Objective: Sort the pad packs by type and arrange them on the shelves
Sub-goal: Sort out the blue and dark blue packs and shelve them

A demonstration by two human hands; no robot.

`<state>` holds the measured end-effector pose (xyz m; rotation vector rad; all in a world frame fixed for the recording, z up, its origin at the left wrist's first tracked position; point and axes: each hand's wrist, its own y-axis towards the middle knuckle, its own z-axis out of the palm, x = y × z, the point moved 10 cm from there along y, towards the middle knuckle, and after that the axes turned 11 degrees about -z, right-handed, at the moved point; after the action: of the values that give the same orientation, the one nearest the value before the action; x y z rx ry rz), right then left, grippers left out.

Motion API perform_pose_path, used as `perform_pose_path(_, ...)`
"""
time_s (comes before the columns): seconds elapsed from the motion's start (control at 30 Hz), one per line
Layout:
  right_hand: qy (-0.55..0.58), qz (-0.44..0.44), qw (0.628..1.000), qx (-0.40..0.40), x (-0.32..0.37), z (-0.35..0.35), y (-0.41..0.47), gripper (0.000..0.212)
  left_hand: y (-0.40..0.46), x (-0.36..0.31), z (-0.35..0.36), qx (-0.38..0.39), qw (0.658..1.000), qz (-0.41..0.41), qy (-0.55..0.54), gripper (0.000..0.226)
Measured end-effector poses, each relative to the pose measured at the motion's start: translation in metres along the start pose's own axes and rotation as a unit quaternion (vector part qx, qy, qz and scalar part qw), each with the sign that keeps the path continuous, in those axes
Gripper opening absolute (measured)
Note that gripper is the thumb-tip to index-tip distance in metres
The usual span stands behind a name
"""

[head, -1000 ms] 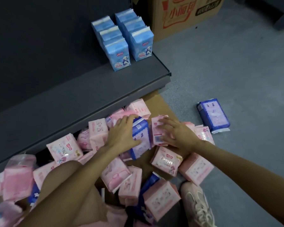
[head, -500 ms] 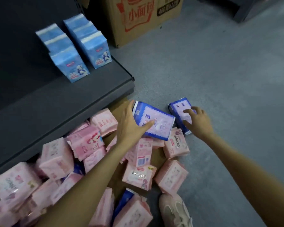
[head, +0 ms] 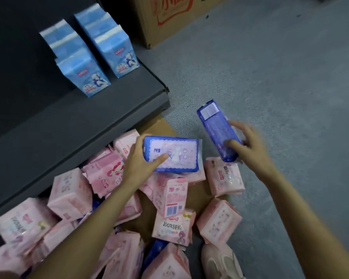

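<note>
My left hand (head: 142, 160) grips a dark blue pad pack (head: 179, 155) by its left end, held flat above the pile. My right hand (head: 248, 143) grips a second dark blue pad pack (head: 216, 127), tilted on edge above the floor. Below them lies a heap of pink pad packs (head: 169, 198) on brown cardboard, with another dark blue pack (head: 153, 252) partly buried near the bottom. Several light blue pad packs (head: 85, 75) stand upright in two rows on the dark grey shelf (head: 109, 109).
A large cardboard box (head: 169, 19) with red print stands on the floor behind the shelf's right end. Grey floor (head: 270, 77) spreads to the right. My pale shoe (head: 220, 262) sits at the bottom edge beside the pink packs.
My right hand has picked the second dark blue pack up off the floor. My left hand has lifted its dark blue pack out of the pile and holds it higher.
</note>
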<state>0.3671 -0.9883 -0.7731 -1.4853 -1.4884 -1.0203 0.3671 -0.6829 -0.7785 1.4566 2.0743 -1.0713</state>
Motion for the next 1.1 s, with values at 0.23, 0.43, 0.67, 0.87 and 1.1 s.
perform_pose_path(0.23, -0.065, -0.040, 0.991, 0.105, 0.025, 0.087, -0.040, 0.062, 0.001, 0.034, -0.022, -0.028, 0.996, -0.053, -0.073, 0.051)
perform_pose_path(0.43, -0.212, -0.050, 0.975, 0.051, 0.023, 0.108, -0.050, 0.096, -0.002, 0.018, -0.025, 0.013, 0.993, -0.042, -0.113, 0.048)
perform_pose_path(0.67, -0.085, 0.005, 0.994, -0.064, 0.059, 0.047, -0.044, 0.051, -0.007, 0.013, -0.067, 0.036, 0.998, -0.044, -0.009, 0.073)
perform_pose_path(0.87, 0.037, 0.059, 0.996, -0.052, 0.101, 0.022, -0.040, 0.040, -0.039, -0.047, -0.111, -0.010, 0.972, 0.192, 0.137, 0.050)
perform_pose_path(1.1, 0.036, -0.004, 0.998, -0.047, 0.200, 0.013, -0.026, 0.034, -0.102, -0.114, -0.217, -0.125, 0.923, 0.328, 0.155, 0.066)
